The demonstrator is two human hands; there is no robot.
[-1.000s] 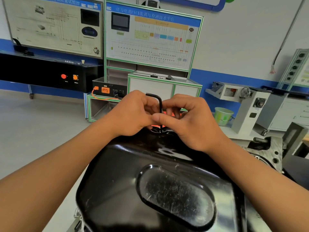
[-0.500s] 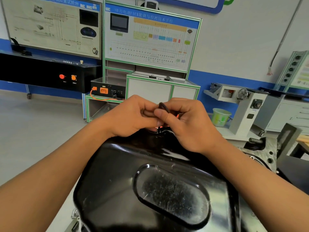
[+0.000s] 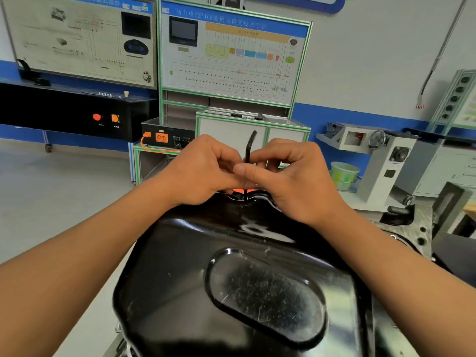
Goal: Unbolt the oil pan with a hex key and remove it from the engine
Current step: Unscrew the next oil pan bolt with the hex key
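Engine (image 3: 422, 235): only a grey piece of it shows at the right, and the pan covers the rest. It looks turned bottom-up so you can work on the pan from above.

Oil pan (image 3: 175, 266): black and glossy. It sits flat on the engine with its bulged face toward you and is not lifted anywhere you can see. Judged from that, removal hasn't started and you're in the unbolting step.

Left hand (image 3: 203, 173) and right hand (image 3: 293, 186): they are pressed together over the far rim of the pan. Both are clamped on the key, with fingers curled and fingertips pinching its shaft from either side. Your right thumb lies across the front.

Hex key (image 3: 248, 153): the long leg stands upright between your fingers with the short bend on top. The tip goes down to the pan's far rim. The bolt itself is hidden behind the rim and your hands.

Why this grip: long leg down and pinched by fingertips suggests you're twirling a loose bolt quickly, not levering a tight one. Two hands steady the shaft so the tip doesn't slip out. How many bolts are left, I can't tell.
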